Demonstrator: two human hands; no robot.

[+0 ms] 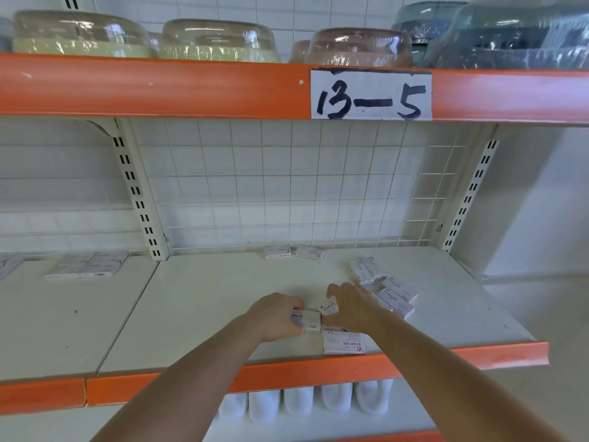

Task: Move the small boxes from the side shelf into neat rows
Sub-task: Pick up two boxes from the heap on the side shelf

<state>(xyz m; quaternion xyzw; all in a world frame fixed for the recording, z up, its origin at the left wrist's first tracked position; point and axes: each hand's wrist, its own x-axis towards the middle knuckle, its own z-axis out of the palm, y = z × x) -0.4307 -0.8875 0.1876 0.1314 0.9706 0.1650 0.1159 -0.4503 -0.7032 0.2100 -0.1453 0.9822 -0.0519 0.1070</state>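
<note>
Under the left hand (278, 317), a staples box (307, 319), label half-hidden.

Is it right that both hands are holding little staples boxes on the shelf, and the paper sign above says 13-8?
Not quite. The head view shows the paper sign reads 13-5, not 13-8. The rest holds: the left hand grips one staples box and the right hand holds another box on the shelf.

You have white staple boxes (395, 296) lying flat, scattered toward the shelf's (207, 301) right side; two more (294, 252) against its back edge.
</note>
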